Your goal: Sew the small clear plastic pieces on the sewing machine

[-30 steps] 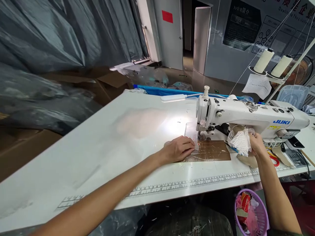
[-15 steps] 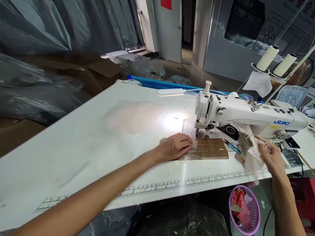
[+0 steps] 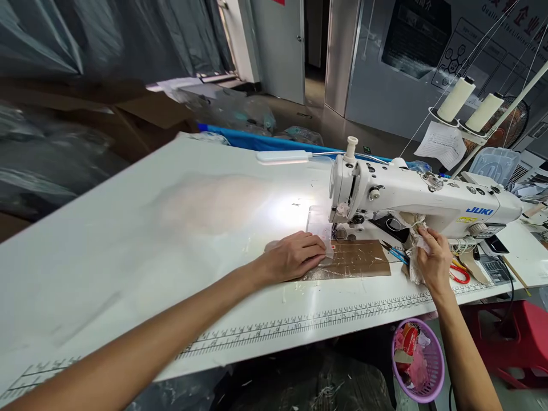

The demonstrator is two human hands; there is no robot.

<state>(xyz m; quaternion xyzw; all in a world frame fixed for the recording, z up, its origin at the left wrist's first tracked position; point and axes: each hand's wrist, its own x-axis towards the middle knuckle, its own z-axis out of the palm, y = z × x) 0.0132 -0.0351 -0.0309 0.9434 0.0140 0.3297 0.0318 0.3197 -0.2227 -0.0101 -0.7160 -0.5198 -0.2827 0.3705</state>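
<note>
I have the left hand point(image 3: 297, 254) palm down on the counter point(image 3: 128, 257), at the needle end of the white sewing machine point(image 3: 411, 188). Its fingers lie close together, slightly curled, with the tips at the lower part of a translucent piece point(image 3: 317, 220) and the edge of the brown plate point(image 3: 362, 260); whether they pinch anything underneath, I cannot tell. The right hand point(image 3: 434, 262) is below the machine's arm, well apart from the left, and its fingers pinch a bunched white lace cloth point(image 3: 415, 269). I see that cloth hanging from the grip toward the counter, to the right of the brown plate, with part of it hidden behind the hand. Just left of it lie blue-handled snips point(image 3: 401, 255), and to the right of the hand lie red-handled scissors point(image 3: 461, 276). A black device point(image 3: 391, 227) sits under the machine's arm, near the cloth. Along the near edge of the counter I can make out printed ruler markings point(image 3: 321, 319). Below that edge stands a purple basket point(image 3: 436, 365) with pink and red scraps inside, and a red stool point(image 3: 520, 337) is to its right.
</note>
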